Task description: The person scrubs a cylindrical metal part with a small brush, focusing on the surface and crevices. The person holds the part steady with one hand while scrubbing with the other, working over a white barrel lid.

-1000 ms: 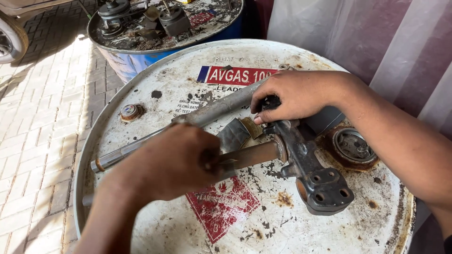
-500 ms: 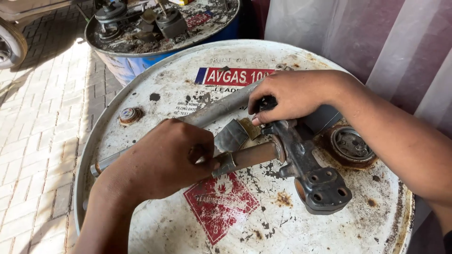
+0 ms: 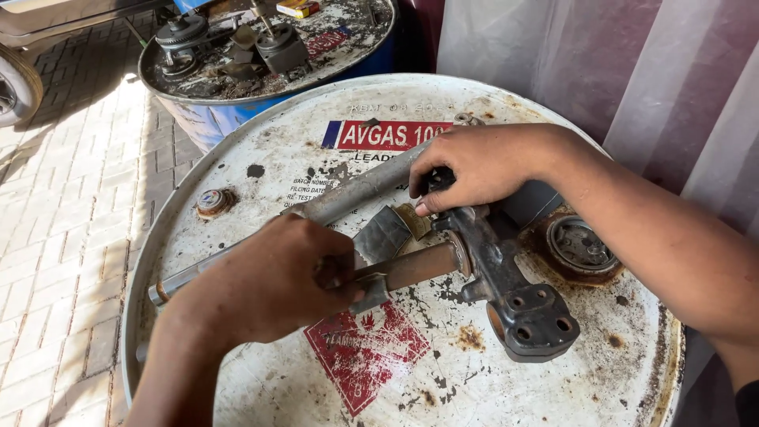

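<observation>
Looking down from the head camera, your left hand (image 3: pixel 265 277) is closed around a strip of sandpaper wrapped on the rusty brown stub shaft (image 3: pixel 415 266), near its free end. That shaft juts from the dark cast bracket (image 3: pixel 510 277), which lies on the white drum lid (image 3: pixel 261 142), beside the red diamond label (image 3: pixel 364 352). Your right hand (image 3: pixel 474 166) is clamped down over the top of the bracket, where a long grey tube (image 3: pixel 356 190) runs off to the left across the lid.

Keep that right hand pressing firmly so the casting cannot roll. Hold the paper snug all the way round the shaft, and work evenly along its length rather than dwelling on one spot. A loose grey scrap (image 3: pixel 383 233) lies just behind the shaft; mind that it stays clear of your fingers.

Behind, a blue drum (image 3: pixel 205 119) carries pulleys and greasy parts.
</observation>
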